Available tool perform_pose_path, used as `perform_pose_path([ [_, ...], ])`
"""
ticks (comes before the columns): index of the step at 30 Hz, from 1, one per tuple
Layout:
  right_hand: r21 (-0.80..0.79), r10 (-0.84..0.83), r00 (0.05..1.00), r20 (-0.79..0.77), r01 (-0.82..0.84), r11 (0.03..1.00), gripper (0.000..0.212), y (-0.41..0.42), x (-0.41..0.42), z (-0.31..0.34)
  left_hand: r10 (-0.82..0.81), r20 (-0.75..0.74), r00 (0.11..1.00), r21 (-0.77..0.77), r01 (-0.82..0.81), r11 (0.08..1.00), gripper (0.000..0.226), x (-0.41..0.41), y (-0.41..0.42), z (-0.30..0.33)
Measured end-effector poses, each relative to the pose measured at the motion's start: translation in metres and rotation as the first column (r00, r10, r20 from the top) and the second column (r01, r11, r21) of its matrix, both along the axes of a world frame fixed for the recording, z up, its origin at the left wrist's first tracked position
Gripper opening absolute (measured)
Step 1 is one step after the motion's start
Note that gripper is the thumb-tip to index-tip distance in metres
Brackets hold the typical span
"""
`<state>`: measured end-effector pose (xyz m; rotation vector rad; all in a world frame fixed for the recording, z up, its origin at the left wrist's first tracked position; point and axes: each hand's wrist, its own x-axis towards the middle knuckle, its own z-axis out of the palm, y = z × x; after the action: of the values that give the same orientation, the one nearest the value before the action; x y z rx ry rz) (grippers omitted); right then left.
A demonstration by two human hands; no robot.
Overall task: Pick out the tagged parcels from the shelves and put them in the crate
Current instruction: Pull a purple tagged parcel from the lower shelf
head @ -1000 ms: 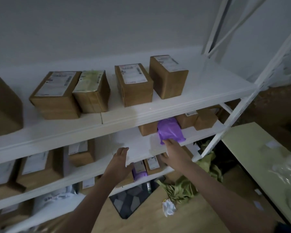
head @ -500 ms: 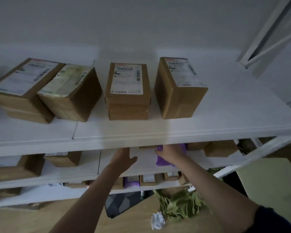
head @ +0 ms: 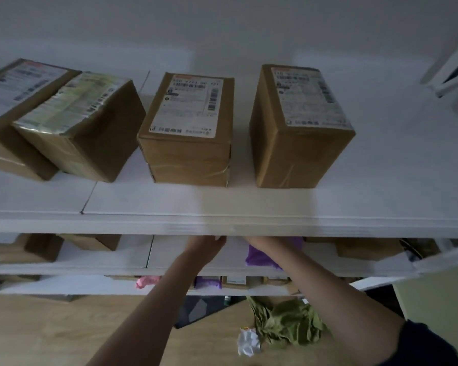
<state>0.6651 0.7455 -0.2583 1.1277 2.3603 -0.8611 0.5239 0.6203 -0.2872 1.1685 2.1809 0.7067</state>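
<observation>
A purple soft parcel [head: 259, 256] lies on the second shelf [head: 103, 257], partly hidden by the top shelf's front edge [head: 222, 225]. My right hand [head: 257, 240] reaches in at that parcel; its fingers are hidden behind the shelf edge. Left of it, my left hand [head: 208, 243] reaches under the same edge with its fingers relaxed and nothing in it. Several labelled cardboard boxes stand on the top shelf, among them a middle one [head: 185, 128] and a right one [head: 299, 122]. No crate is in view.
More brown boxes [head: 90, 241] [head: 368, 248] sit on the second shelf. On the third shelf lie a pink item [head: 146, 282] and another purple parcel [head: 208, 282]. A green cloth [head: 288, 323] and crumpled white paper [head: 249, 342] lie on the wooden floor. A pale table [head: 434, 299] stands right.
The view has moved closer and higher, so the top shelf edge now covers my right hand's fingers and most of the purple parcel. Both hands reach deeper under that shelf.
</observation>
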Motion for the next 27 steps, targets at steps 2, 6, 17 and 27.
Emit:
perform_pose_path([
  [2, 0.042, -0.1, 0.983, -0.155, 0.108, 0.993, 0.021, -0.009, -0.007, 0.0, 0.035, -0.053, 0.998, 0.064, -0.032, 0.997, 0.025, 0.004, -0.008, 0.005],
  [6, 0.129, -0.088, 0.922, -0.377, 0.146, 0.981, 0.043, -0.042, 0.0, -0.002, 0.092, -0.065, 0.994, 0.083, -0.086, 0.993, 0.041, 0.013, -0.043, 0.007],
  [17, 0.208, -0.075, 0.83, -0.553, 0.224, 0.952, 0.077, -0.176, 0.039, 0.004, -0.1, -0.093, 0.991, 0.039, 0.104, 0.994, 0.06, 0.036, -0.153, 0.017],
  [27, 0.223, -0.055, 0.715, -0.697, 0.29, 0.931, 0.078, -0.264, 0.07, 0.044, -0.11, -0.231, 0.967, 0.31, 0.18, 0.934, 0.075, 0.054, -0.239, 0.057],
])
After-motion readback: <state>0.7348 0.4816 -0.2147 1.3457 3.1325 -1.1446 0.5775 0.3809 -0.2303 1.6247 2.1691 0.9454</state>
